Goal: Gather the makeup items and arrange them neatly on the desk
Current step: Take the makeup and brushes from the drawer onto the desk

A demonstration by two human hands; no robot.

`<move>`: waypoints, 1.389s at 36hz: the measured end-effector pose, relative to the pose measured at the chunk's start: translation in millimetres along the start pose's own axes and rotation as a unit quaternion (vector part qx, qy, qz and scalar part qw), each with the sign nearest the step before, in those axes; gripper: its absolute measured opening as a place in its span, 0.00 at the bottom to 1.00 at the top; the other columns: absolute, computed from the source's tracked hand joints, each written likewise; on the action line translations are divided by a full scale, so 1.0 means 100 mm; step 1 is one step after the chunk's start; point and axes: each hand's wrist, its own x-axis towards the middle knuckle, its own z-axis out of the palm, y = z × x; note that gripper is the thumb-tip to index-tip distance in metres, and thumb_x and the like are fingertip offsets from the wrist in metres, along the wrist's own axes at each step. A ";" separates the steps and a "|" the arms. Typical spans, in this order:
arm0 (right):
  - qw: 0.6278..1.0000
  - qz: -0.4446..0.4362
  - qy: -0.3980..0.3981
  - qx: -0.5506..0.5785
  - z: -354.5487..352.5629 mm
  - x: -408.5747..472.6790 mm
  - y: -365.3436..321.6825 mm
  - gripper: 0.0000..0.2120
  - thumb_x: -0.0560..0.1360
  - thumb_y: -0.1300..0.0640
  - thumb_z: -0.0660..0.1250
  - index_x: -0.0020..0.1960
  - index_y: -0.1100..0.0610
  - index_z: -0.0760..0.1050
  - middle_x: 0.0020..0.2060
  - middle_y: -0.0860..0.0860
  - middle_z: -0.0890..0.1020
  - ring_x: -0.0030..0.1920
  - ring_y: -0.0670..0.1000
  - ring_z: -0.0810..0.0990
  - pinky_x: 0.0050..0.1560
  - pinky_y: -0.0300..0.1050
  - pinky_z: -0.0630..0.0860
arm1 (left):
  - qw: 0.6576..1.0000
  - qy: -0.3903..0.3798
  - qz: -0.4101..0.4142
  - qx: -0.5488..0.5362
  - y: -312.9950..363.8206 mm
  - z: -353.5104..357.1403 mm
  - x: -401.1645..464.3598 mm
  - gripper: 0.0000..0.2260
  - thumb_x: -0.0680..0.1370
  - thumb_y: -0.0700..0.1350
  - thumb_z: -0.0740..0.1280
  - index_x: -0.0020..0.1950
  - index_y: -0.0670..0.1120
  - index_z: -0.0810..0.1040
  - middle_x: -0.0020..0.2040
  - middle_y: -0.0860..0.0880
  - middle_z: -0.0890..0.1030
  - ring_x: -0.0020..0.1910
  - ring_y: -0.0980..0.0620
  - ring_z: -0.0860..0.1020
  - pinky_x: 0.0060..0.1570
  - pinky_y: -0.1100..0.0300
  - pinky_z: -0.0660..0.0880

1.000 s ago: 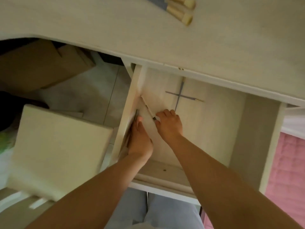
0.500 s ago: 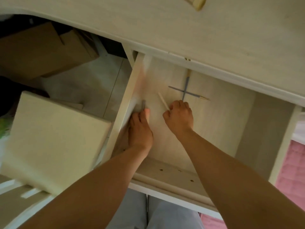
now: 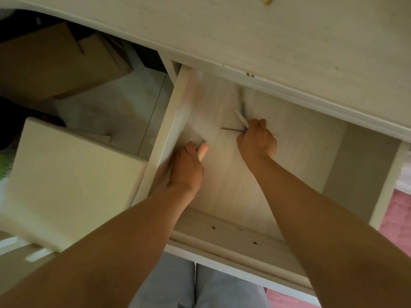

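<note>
An open pale-wood drawer sits under the desk top. My right hand is inside it, curled round a thin white pencil-like stick whose end pokes up past the fingers. Two thin grey pencils lie crossed on the drawer floor right at its fingertips. My left hand is by the drawer's left wall, gripping a slim item with a pale peach end. A brush tip shows on the desk at the top edge.
Left of the drawer stands a cream stool and, under the desk, cardboard boxes on a pale floor. The drawer's front panel is near my grey-trousered legs. A pink quilt lies at the right.
My right hand, holding the white stick, has moved deeper into the drawer to the crossed grey pencils. My left hand has lifted a peach-ended item near the left wall. The camera tilted down.
</note>
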 end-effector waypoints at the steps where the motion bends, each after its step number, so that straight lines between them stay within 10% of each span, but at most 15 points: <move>1: 1.000 0.003 -0.012 -0.004 0.03 -0.04 0.00 0.14 0.78 0.58 0.55 0.63 0.61 0.68 0.59 0.56 0.70 0.54 0.58 0.76 0.41 0.46 0.67 | 1.000 -0.006 -0.022 -0.012 -0.01 -0.01 -0.01 0.19 0.78 0.39 0.63 0.68 0.41 0.63 0.61 0.41 0.73 0.58 0.44 0.74 0.56 0.54 0.73; 15: 0.992 -0.065 -0.098 0.039 -0.24 -0.90 0.09 0.21 0.81 0.46 0.51 0.51 0.58 0.78 0.46 0.54 0.80 0.45 0.55 0.80 0.38 0.43 0.70 | 0.981 -0.119 -0.117 -0.095 -0.03 -0.55 -0.26 0.14 0.79 0.48 0.59 0.61 0.43 0.68 0.48 0.45 0.73 0.42 0.46 0.74 0.38 0.56 0.69; 27: 0.981 -0.126 0.020 0.147 -1.41 -1.10 -0.33 0.10 0.81 0.51 0.54 0.55 0.53 0.71 0.43 0.56 0.81 0.44 0.60 0.79 0.38 0.46 0.70 | 0.933 -0.068 -0.064 -0.347 0.43 -1.69 -0.42 0.26 0.74 0.66 0.55 0.60 0.47 0.73 0.57 0.42 0.78 0.56 0.41 0.76 0.53 0.51 0.71; 35: 0.984 -0.129 0.058 0.104 -2.06 -0.72 -0.75 0.16 0.81 0.46 0.44 0.55 0.54 0.65 0.43 0.54 0.79 0.38 0.55 0.73 0.38 0.45 0.67 | 0.966 0.014 0.079 -0.244 0.36 -2.53 -0.01 0.16 0.82 0.54 0.51 0.61 0.46 0.67 0.44 0.51 0.75 0.41 0.51 0.74 0.38 0.56 0.67; 50: 0.990 -0.124 0.055 -0.023 -1.94 -0.04 -1.25 0.23 0.81 0.56 0.50 0.75 0.47 0.51 0.62 0.54 0.68 0.58 0.54 0.72 0.52 0.46 0.71 | 0.970 0.075 0.212 0.092 0.08 -2.84 1.02 0.21 0.79 0.48 0.58 0.73 0.53 0.61 0.60 0.46 0.70 0.59 0.45 0.70 0.54 0.52 0.70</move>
